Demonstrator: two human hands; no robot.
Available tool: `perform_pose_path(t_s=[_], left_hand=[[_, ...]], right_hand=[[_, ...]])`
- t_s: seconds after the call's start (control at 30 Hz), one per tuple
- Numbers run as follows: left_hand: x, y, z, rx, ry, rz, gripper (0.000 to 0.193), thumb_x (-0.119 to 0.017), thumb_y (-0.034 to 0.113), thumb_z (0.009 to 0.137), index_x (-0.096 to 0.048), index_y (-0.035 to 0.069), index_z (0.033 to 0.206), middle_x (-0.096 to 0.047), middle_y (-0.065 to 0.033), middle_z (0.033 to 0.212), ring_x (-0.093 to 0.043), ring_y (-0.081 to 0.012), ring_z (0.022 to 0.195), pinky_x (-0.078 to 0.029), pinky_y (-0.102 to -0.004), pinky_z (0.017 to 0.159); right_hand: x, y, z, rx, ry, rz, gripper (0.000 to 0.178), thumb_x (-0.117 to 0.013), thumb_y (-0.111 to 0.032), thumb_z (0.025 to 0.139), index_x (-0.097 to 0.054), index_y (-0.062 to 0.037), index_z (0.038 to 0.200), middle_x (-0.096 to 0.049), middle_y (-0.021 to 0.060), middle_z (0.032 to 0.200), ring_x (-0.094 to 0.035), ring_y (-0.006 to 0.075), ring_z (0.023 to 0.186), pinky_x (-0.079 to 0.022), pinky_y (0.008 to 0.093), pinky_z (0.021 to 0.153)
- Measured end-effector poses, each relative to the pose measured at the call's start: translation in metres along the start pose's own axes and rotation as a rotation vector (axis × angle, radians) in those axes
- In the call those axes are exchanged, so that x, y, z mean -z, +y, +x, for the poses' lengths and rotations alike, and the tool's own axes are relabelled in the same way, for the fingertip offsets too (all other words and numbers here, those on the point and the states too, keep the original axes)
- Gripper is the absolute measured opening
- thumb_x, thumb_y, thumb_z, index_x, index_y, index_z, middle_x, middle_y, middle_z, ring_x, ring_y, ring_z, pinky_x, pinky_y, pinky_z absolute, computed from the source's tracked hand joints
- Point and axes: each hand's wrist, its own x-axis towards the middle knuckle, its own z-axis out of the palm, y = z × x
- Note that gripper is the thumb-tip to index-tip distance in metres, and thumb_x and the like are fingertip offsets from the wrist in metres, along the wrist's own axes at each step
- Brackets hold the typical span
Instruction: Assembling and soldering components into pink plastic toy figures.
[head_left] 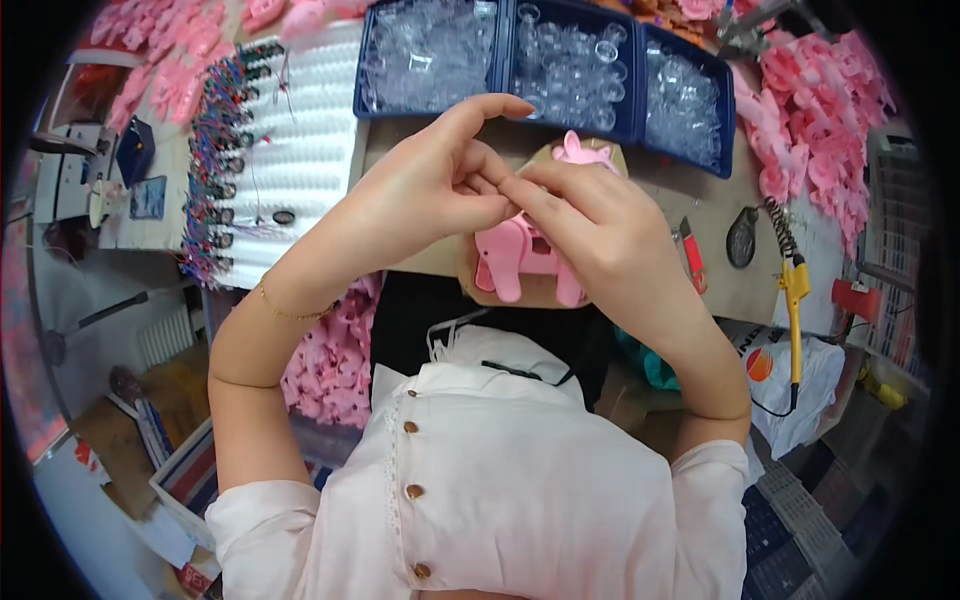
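Hands (605, 225) over pink, stubby-legged toy (507, 252)

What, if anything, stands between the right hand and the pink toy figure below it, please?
Nothing visible does: the right hand overlaps part of the pink toy figure in this view. The left hand is close to the right; whether either touches the figure is unclear.

Looks like a toy workshop. Has heaps of pink plastic parts (825, 140) on and below a surface (690, 205), with a pink toy animal (506, 255) near the edge. Has blue trays (638, 90) full of clear plastic bits (570, 75), many thin coloured wires (207, 160), and a yellow tool (794, 287) on a curly cord (780, 225).
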Motion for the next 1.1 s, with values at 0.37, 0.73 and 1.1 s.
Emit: perform_pose_path(t_s=[0.37,0.73,1.1], left_hand=[[-0.060,-0.066,-0.026,-0.337,0.440,0.763,0.049,-0.065,0.007,0.071,-0.046,0.003,0.116,-0.056,-0.0162,0.108,-0.054,-0.0352,0.099,-0.044,-0.0397,0.084],[-0.059,-0.081,-0.024,-0.446,0.502,0.798,0.043,-0.064,0.006,0.070,-0.050,0.002,0.110,-0.058,-0.0152,0.102,-0.058,-0.0324,0.093,-0.048,-0.0379,0.079],[-0.059,-0.070,-0.015,-0.482,0.398,1.063,0.036,-0.062,0.009,0.069,-0.060,-0.002,0.103,-0.058,-0.0152,0.103,-0.058,-0.0283,0.096,-0.048,-0.0347,0.081]], right_hand=[[-0.018,0.003,-0.044,-0.531,-0.096,0.368,0.011,-0.063,-0.009,0.078,-0.066,-0.0021,0.085,-0.062,0.0057,0.081,-0.057,0.0201,0.079,-0.041,0.0305,0.077],[-0.034,0.008,-0.048,-0.389,-0.069,0.177,0.014,-0.063,-0.010,0.076,-0.065,-0.0027,0.088,-0.058,0.0053,0.075,-0.055,0.0217,0.075,-0.040,0.0327,0.072],[-0.025,-0.022,-0.051,-0.264,-0.195,-0.269,0.032,-0.067,-0.017,0.066,-0.064,-0.0021,0.094,-0.051,0.0084,0.082,-0.051,0.0242,0.077,-0.039,0.0359,0.067]])
